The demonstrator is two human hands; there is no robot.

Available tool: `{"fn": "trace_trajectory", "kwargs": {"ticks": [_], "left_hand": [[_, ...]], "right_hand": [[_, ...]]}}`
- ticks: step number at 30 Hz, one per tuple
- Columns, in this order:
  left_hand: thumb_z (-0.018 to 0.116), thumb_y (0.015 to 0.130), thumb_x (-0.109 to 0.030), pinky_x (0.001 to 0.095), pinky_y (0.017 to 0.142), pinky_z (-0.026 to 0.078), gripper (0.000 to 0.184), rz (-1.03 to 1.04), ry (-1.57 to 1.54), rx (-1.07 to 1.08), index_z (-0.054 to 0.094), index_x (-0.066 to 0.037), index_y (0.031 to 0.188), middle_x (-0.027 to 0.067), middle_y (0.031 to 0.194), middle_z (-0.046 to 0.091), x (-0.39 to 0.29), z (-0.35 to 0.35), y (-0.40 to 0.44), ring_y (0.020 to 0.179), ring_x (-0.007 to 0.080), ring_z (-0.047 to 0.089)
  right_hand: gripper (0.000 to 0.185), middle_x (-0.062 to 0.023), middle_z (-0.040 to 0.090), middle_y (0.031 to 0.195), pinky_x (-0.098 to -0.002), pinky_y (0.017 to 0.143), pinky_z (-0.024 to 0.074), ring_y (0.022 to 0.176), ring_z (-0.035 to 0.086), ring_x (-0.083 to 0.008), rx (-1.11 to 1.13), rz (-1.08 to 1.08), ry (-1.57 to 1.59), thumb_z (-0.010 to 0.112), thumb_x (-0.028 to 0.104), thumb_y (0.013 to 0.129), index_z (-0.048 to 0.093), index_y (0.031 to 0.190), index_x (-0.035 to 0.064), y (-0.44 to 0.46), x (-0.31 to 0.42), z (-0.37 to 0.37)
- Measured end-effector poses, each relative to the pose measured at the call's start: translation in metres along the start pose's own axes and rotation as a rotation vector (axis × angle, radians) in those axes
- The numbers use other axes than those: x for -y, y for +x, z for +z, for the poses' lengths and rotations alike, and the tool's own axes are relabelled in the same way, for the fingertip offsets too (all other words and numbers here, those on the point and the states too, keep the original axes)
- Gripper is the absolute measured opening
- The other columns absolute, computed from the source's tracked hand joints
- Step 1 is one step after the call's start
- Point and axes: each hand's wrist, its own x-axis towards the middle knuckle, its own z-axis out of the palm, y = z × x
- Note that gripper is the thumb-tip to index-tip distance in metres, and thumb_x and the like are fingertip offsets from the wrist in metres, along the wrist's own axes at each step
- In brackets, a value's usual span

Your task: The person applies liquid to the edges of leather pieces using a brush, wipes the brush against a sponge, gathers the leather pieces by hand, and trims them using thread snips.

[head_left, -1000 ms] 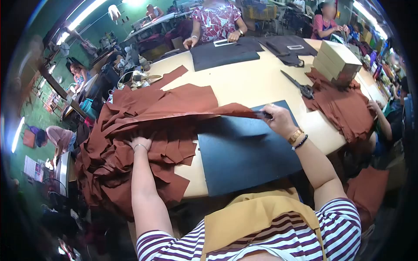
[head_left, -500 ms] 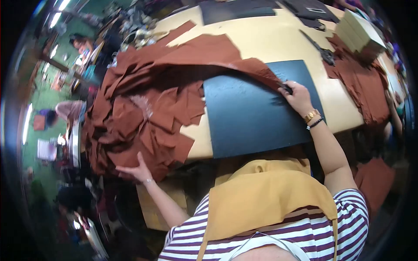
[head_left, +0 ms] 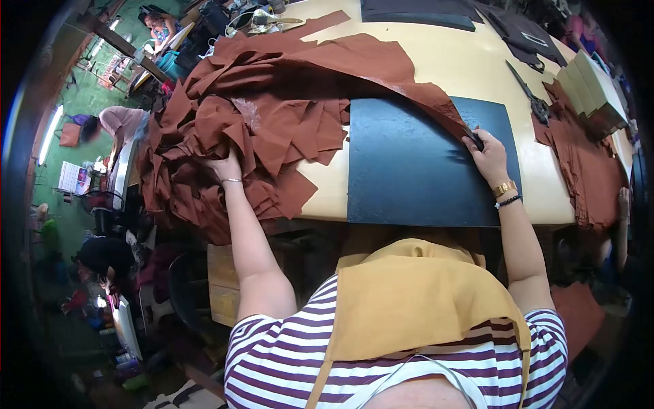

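Observation:
A heap of reddish-brown leather-like pieces (head_left: pixel 286 136) covers the left part of the table and spills over its front edge. My left hand (head_left: pixel 226 167) reaches into the heap, its fingers mostly hidden among the folds. From the heap a long brown sheet (head_left: pixel 381 65) stretches right, over the back of a dark blue-black cutting mat (head_left: pixel 422 177). At the mat's right side, the closed fingers of my right hand (head_left: pixel 489 153) grip the sheet's narrow end. A small black thing also shows at these fingers; its kind is unclear.
Large dark scissors (head_left: pixel 533 99) lie right of the mat. Beyond them are another brown stack (head_left: pixel 589 170) and pale box-like blocks (head_left: pixel 593 92). Dark sheets (head_left: pixel 415 13) lie at the table's far side. Other people (head_left: pixel 160 31) sit at the left and right edges of view.
My left hand has moved from the heap's front edge, fingers spread, up and into its folds. My right hand still holds the sheet's end. The view has shifted slightly.

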Motion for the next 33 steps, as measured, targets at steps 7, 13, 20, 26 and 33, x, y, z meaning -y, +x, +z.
{"fn": "trace_trajectory", "kwargs": {"ticks": [7,13,20,26,33], "left_hand": [[0.076,0.079,-0.044,0.0441,0.116,0.017,0.118,-0.371,-0.394,-0.045,-0.006,0.005,0.148,0.034,0.152,0.008,-0.071,-0.031,-0.017,0.143,0.0403,0.015],[0.065,0.083,-0.055,0.0668,0.109,0.011,0.093,0.485,-0.17,0.312,0.021,-0.01,0.151,0.0215,0.158,0.008,-0.203,-0.04,-0.08,0.144,0.045,0.005],[0.04,0.078,-0.081,0.0724,0.106,0.003,0.091,0.542,0.781,0.885,0.019,-0.032,0.152,0.0115,0.16,0.006,-0.219,0.086,-0.021,0.147,0.0353,-0.001],[0.036,0.076,-0.085,0.0726,0.107,0.003,0.091,0.353,0.718,0.952,0.02,-0.036,0.151,0.0084,0.161,0.005,-0.197,0.12,-0.011,0.148,0.0317,-0.002],[0.043,0.077,-0.082,0.0721,0.107,0.006,0.092,0.348,0.421,0.747,0.023,-0.032,0.151,0.0124,0.16,0.01,-0.197,0.12,-0.016,0.147,0.0339,0.002]], "right_hand": [[0.027,-0.0135,0.066,0.085,-0.0406,0.068,0.0486,0.08,0.063,-0.0347,0.043,0.031,-0.022,0.067,0.035,0.086,0.066,0.094,0.0088,0.004,0.004,-0.004],[0.03,-0.0148,0.067,0.086,-0.0419,0.068,0.0491,0.081,0.063,-0.0357,0.142,0.038,-0.062,0.066,0.039,0.087,0.069,0.098,0.0109,0.006,0.008,-0.014],[0.015,-0.0139,0.065,0.088,-0.0429,0.071,0.0507,0.083,0.064,-0.0342,-0.113,-0.126,-0.19,0.064,0.02,0.083,0.066,0.094,0.0097,0.012,-0.014,-0.052],[0.027,-0.0181,0.066,0.096,-0.0411,0.076,0.049,0.088,0.063,-0.0353,-0.21,0.104,-0.255,0.064,0.028,0.088,0.066,0.103,0.0054,-0.041,-0.101,-0.15],[0.035,-0.014,0.067,0.103,-0.0389,0.081,0.049,0.091,0.065,-0.0278,-0.295,0.411,-0.266,0.072,0.03,0.082,0.066,0.106,0.0046,-0.123,-0.179,-0.182]]}}
